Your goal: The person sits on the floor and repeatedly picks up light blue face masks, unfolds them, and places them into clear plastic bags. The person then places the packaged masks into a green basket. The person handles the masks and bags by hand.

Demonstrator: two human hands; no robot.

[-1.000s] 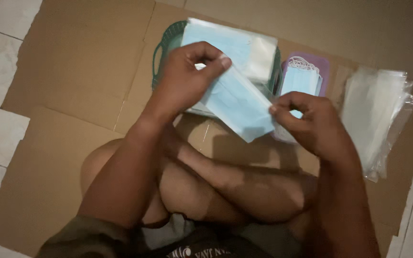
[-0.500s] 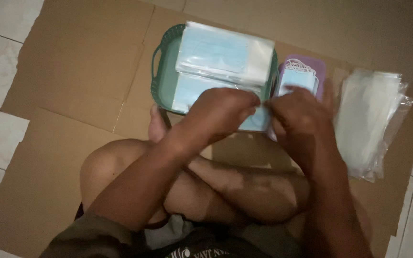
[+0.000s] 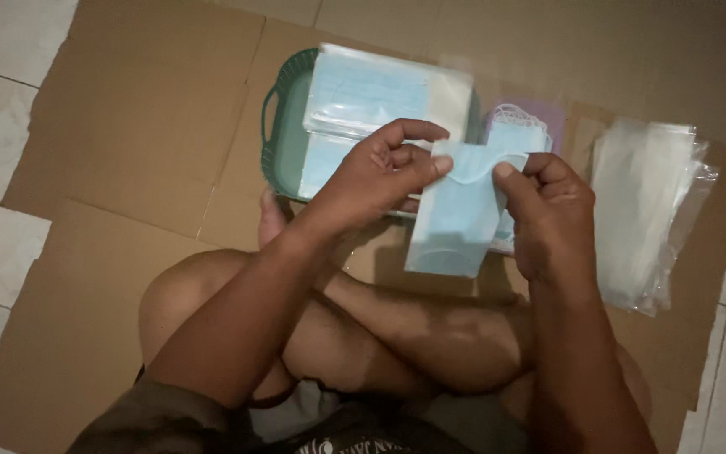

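Cardboard flooring (image 3: 128, 126) lies bare left of mask-holding hands (image 3: 464, 181).

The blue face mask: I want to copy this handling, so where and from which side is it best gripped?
Grip the blue face mask at its top edge, one corner per hand, coming from either side. It hangs upright, a thin flat sheet, so thumb-and-finger pinches suit it, as the left hand and right hand show.

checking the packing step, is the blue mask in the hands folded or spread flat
Folded. The blue mask hangs as a narrow upright strip, pinched at its top edge by the left hand and right hand.
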